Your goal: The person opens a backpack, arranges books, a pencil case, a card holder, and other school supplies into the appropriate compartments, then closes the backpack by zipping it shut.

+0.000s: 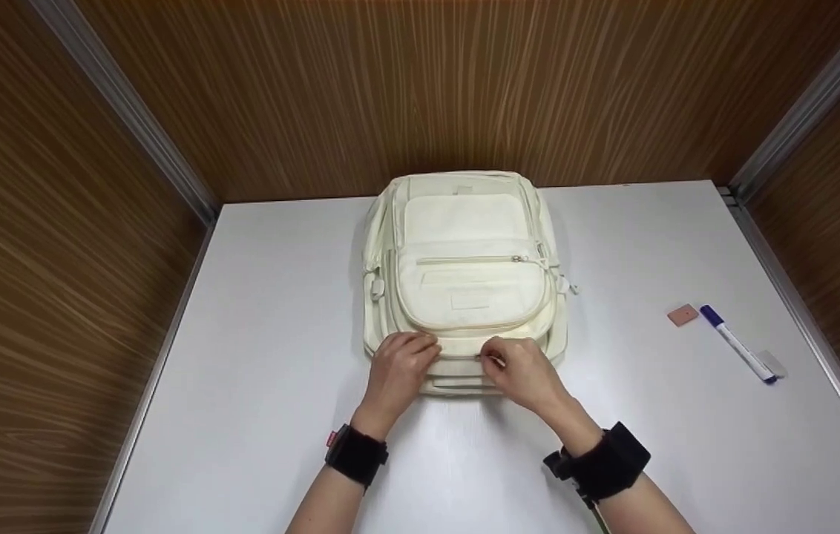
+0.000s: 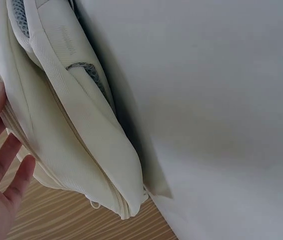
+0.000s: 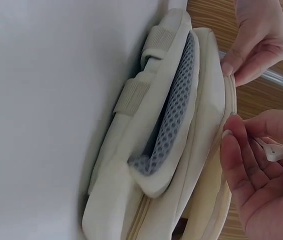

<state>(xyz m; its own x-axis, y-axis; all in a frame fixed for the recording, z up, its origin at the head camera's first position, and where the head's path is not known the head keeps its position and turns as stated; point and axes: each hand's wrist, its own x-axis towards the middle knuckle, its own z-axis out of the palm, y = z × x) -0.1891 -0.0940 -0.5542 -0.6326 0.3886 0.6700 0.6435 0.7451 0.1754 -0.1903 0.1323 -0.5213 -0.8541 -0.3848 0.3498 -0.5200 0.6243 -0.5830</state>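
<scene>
Tabletop: white, set among wood-grain walls.
Backpack: cream, lying front panel up near the tabletop's middle.
Left hand: thumb and finger clamped on the backpack's near edge, at the zip seam.
Right hand: thumb and forefinger together on the same seam, apparently gripping the slider; pale zip pull lies against the other fingers.
Zip technique (judged): anchor the edge taut with the left hand, draw along the seam rather than upward, ease off at bends, hold fabric clear of the teeth.
Compartment behind seam: appears parted beside the right hand; contents not discernible.
Front pocket: zip looks closed; contents hidden.
Right side: pink block just beside a marker, both well apart from the backpack.
</scene>
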